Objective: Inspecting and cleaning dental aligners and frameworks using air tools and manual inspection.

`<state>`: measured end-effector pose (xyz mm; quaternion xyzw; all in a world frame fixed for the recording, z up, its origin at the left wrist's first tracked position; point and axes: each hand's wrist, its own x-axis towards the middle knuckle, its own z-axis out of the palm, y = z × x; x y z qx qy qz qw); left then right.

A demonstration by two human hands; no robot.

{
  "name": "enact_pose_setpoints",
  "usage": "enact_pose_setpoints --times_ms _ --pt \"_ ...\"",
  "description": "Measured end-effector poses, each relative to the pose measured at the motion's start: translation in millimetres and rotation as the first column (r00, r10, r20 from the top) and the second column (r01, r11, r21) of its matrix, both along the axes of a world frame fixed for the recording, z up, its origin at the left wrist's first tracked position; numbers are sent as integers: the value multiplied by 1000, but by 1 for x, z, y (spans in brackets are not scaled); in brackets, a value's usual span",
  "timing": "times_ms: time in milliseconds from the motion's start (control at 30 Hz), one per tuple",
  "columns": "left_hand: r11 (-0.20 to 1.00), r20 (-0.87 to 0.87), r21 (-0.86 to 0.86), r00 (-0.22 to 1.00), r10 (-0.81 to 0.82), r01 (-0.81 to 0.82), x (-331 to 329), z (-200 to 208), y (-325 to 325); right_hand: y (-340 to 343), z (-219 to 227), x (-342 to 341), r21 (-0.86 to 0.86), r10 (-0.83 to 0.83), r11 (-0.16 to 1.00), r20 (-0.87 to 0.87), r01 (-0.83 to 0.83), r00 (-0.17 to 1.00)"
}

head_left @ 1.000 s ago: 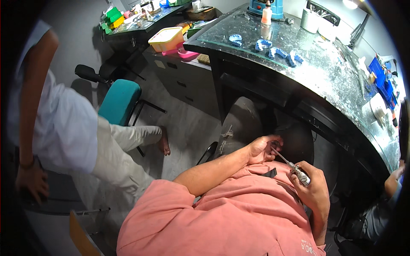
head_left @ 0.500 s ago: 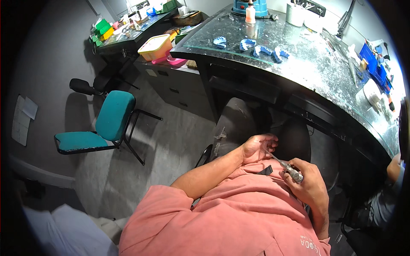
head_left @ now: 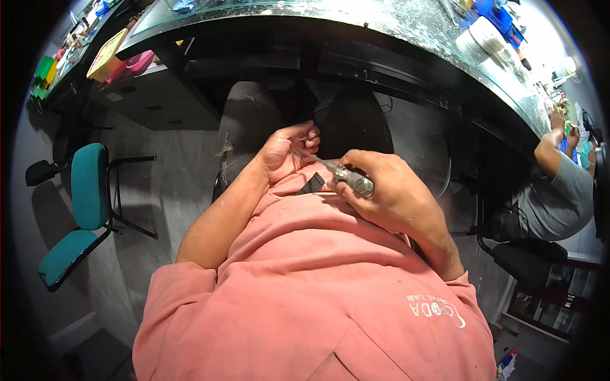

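Our right hand [head_left: 397,190] wraps the tool [head_left: 356,181]; our left hand [head_left: 283,152] half-curls by its tip — on what, we can't tell — so light, steady pressure seems best.

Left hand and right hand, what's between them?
The head view shows the thin shaft of a silver tool there, pointing from the right hand toward the left hand.

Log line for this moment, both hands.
left hand: curled, contents unclear | right hand: gripping silvery handheld tool, shaft toward left hand | nearby: teal chair, person's left
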<state>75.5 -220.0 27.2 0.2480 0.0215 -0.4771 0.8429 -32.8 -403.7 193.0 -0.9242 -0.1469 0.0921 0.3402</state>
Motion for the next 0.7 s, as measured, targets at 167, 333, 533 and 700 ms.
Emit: enact_pose_setpoints --times_ms 167,333,533,700 --pt "998 31 -69 999 -9 11 1 -3 2 3 2 0 0 -66 998 -75 67 995" --pt "998 49 20 997 64 -66 1 -7 2 3 -1 -1 49 -87 995 7 87 996" --pt "993 37 -26 993 116 -115 1 -8 3 1 -4 -1 14 -102 995 26 102 994" --pt "987 43 -11 986 158 -158 1 -9 2 2 -2 0 11 -84 996 65 83 994"
